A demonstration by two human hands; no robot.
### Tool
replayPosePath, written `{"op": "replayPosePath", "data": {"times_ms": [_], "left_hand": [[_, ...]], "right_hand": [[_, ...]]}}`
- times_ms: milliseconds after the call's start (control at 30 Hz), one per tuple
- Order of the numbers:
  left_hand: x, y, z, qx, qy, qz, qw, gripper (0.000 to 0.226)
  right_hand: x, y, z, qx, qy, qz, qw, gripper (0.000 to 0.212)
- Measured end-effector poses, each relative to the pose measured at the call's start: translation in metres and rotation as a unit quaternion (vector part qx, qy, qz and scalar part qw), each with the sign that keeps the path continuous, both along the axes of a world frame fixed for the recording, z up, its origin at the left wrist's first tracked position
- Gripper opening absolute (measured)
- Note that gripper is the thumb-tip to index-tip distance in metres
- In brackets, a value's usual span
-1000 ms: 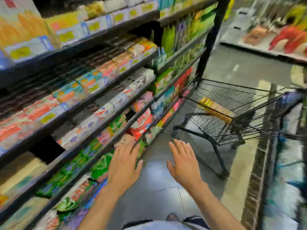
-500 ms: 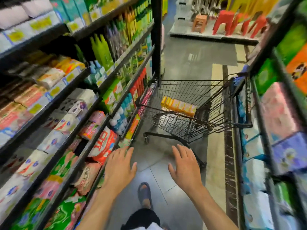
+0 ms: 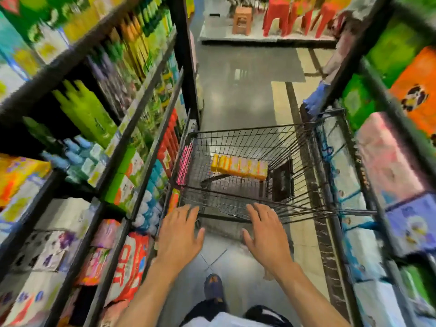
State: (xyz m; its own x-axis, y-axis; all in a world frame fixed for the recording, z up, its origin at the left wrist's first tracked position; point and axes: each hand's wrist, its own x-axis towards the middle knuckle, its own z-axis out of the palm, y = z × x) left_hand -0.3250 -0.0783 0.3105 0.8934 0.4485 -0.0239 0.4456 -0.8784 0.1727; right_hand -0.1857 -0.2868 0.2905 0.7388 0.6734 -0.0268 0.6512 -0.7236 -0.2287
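Observation:
A black wire shopping cart (image 3: 247,142) stands in the aisle straight ahead of me. A yellow-orange multipack (image 3: 239,167) lies in its basket. My left hand (image 3: 180,234) and my right hand (image 3: 266,234) are stretched out flat, fingers straight, palms down, with the fingertips at the cart's near rim (image 3: 226,217). Neither hand holds anything. I cannot tell whether the fingertips touch the rim.
Dark shelves (image 3: 146,128) packed with bottles and detergent bags line the left side, close to the cart. Shelves (image 3: 368,161) of packaged paper goods line the right. Grey tiled floor (image 3: 243,90) runs ahead to a platform with red and orange plastic stools (image 3: 276,16).
The view has swung from the left shelves to face down the aisle. The cart now sits directly before me, and both open hands have come up to its near rim.

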Motion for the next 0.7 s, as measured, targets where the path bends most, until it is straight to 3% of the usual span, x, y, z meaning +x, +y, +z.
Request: {"op": "replayPosePath", "data": {"times_ms": [300,700], "left_hand": [[0.100,0.079,-0.012,-0.014,0.005,-0.050,0.999,0.062],[0.249,0.160,-0.055,-0.041,0.054,-0.038,0.997,0.064]], "right_hand": [[0.085,0.068,-0.007,0.006,0.016,-0.044,0.999,0.069],[0.247,0.154,-0.060,0.012,0.074,-0.011,0.997,0.074]]}}
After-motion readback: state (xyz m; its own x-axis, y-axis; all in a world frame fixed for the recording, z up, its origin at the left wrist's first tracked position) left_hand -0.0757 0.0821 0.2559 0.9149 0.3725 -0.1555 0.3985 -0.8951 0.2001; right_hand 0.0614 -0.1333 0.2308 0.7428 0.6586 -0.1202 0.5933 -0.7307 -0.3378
